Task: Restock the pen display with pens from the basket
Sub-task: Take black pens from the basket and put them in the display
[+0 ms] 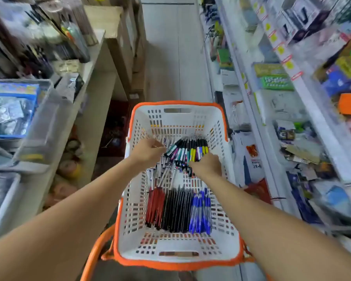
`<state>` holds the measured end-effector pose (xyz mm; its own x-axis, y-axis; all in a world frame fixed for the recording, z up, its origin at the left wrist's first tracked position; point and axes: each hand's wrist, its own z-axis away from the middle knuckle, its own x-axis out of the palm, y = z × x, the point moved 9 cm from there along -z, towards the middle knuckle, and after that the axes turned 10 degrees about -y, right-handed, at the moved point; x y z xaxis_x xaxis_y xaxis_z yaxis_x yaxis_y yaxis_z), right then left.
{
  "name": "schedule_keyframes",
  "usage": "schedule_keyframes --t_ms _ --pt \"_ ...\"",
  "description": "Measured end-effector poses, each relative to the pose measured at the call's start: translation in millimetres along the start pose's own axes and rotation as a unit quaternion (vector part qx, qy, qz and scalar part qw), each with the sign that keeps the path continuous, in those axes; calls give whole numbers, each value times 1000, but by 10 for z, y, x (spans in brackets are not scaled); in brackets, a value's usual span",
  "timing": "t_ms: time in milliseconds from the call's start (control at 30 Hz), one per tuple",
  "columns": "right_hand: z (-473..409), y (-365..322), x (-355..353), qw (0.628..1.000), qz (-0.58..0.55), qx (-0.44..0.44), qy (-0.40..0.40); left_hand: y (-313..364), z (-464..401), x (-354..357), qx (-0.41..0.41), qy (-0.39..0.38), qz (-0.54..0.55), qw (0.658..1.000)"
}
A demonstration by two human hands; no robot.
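A shop aisle runs ahead between stocked shelving on the right (pixel 304 94) and a pale desk on the left (pixel 93 63), both blurred and crowded with packaged stationery; on the tiled floor (pixel 170 47) between them sits a white slotted basket with an orange rim (pixel 217 226), an orange handle (pixel 93 252) hanging at its near left corner; the pen display itself cannot be made out among the blurred goods. Inside the basket, three neat bundles lie side by side at the near end: red pens (pixel 155 205), black pens (pixel 177 209) and blue pens (pixel 201 211); beyond them white-barrelled pens (pixel 164 175) lie loose, and a fan of multicoloured pens (pixel 188 150) spreads at the far end. Two bare arms reach into the basket; the left hand (pixel 148 151), fingers curled, pinches at the left edge of the multicoloured pens; the right hand (pixel 207 165) rests on their near right side, fingers bent down among them, though whether they hold any pen cannot be told.
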<state>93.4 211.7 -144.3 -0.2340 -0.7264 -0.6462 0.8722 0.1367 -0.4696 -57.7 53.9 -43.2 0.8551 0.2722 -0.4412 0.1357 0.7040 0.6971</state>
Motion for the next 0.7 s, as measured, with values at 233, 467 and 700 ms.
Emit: schedule_keyframes --t_ms 233,467,700 --pt "-578 -150 145 984 152 70 68 -254 -614 194 -2 -52 -24 998" --pt "-946 -105 386 973 164 140 87 -644 -862 352 -10 -90 -8 996" --pt "-1112 -135 396 966 185 151 96 -888 -964 347 -40 -100 10 994"
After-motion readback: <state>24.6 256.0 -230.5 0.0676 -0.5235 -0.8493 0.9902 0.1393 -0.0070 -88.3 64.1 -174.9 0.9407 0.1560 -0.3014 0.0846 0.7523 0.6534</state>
